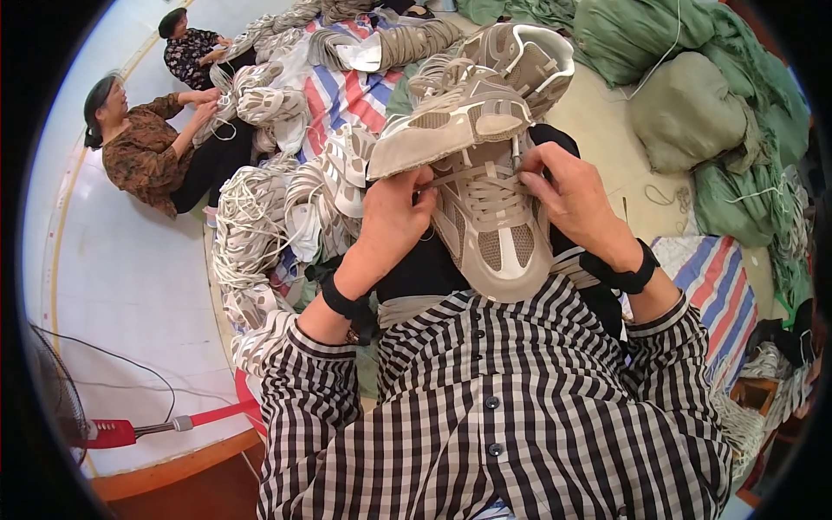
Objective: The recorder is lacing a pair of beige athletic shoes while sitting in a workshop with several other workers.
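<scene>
floor (130, 277): pale, glossy, takes the whole left side; two other people sit on it at the upper left, their hands in the pile.
sacks (693, 108): green, bulging, heaped at the upper right, white cord across them.
pile of shoe parts (260, 208): beige-and-white uppers with loose laces, running from the two people down toward the wearer's left arm, on a red-white-blue striped sheet (347, 91).
shirt (503, 407): black-and-white check, buttoned, fills the lower centre; both sleeves come up from it.
shoe (490, 225): beige sneaker with mesh panels, on the lap, toe toward the wearer, between both hands. A second like shoe (459, 121) lies sole-up across its far end, a third (529, 52) behind that.
left hand (394, 217): closed, fingers pinching the lace at the left edge of the shoe's lacing; black band on the wrist.
right hand (572, 195): closed, fingertips pinching a lace end (516, 156) at the top right of the lacing; black band on the wrist.
fan (52, 390): wire guard, red base, at the lower left edge.
</scene>
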The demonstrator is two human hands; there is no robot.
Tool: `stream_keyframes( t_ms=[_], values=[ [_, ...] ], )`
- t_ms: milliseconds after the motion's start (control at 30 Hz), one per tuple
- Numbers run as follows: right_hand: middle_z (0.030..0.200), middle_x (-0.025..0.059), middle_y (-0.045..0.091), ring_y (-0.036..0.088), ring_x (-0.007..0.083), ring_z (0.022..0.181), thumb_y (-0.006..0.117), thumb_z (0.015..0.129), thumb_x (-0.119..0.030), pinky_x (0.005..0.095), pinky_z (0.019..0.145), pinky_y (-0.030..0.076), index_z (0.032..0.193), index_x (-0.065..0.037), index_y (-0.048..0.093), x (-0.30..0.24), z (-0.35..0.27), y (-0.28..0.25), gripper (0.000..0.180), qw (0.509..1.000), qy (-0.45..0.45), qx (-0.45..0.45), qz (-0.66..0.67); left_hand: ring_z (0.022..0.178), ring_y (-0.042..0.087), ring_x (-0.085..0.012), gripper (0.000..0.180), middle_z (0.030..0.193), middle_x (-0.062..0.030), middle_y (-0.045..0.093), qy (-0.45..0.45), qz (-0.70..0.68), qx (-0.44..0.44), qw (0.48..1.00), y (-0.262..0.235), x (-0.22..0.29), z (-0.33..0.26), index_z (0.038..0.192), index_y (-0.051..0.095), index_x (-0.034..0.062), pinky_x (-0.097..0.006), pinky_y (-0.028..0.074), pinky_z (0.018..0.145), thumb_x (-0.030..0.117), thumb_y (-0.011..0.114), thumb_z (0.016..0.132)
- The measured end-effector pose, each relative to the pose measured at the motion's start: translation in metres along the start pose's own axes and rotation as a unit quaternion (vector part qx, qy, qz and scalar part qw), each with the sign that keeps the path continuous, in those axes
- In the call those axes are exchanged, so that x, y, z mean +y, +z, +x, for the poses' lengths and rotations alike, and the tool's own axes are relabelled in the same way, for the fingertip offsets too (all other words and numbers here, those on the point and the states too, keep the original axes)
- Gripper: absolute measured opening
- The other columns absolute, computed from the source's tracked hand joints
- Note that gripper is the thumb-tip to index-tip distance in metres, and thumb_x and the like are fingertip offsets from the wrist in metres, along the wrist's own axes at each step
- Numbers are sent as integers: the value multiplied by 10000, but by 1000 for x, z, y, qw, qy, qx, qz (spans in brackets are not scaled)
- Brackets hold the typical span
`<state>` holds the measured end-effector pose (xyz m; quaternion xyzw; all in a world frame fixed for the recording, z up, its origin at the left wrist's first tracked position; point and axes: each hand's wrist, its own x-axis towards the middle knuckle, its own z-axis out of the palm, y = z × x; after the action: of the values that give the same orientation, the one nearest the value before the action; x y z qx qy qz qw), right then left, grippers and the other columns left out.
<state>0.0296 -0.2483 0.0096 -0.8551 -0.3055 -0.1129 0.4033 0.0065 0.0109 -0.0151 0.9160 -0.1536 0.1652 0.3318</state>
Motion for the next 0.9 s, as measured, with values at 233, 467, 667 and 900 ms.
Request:
stream_keyframes(
  t_ms=[233,467,667,900],
  values=[
    [826,149,610,604,312,739,639,821,-94,378,643,467,939,-17,556,17,-23,-19,164,990,86,-111,36,681,564,-133,47,728,-60,564,-141,-262,-119,947,-16,-15,4,903,568,-25,-307,475,618,-10,576,859],
    [577,46,532,515,166,536,623,874,-150,303,528,413,811,6,586,25,-32,-21,173,986,114,-88,79,671,616,-334,154,775,-162,617,106,154,-23,982,-25,-25,-12,986,607,31,-412,481,565,19,568,837],
    [600,-73,471,389,12,524,574,945,-238,182,473,317,726,-75,585,46,-18,-34,274,930,176,-65,315,640,610,-293,228,691,-112,551,138,205,7,969,-29,-39,-28,1015,579,61,-398,473,553,-16,562,802],
    [663,-63,488,405,22,560,588,925,-229,185,508,327,770,-68,592,54,-11,-57,223,902,213,-118,356,733,619,-307,209,804,-116,606,41,240,-37,969,-23,-61,-33,1006,580,45,-404,491,600,2,571,802]
  ],
)
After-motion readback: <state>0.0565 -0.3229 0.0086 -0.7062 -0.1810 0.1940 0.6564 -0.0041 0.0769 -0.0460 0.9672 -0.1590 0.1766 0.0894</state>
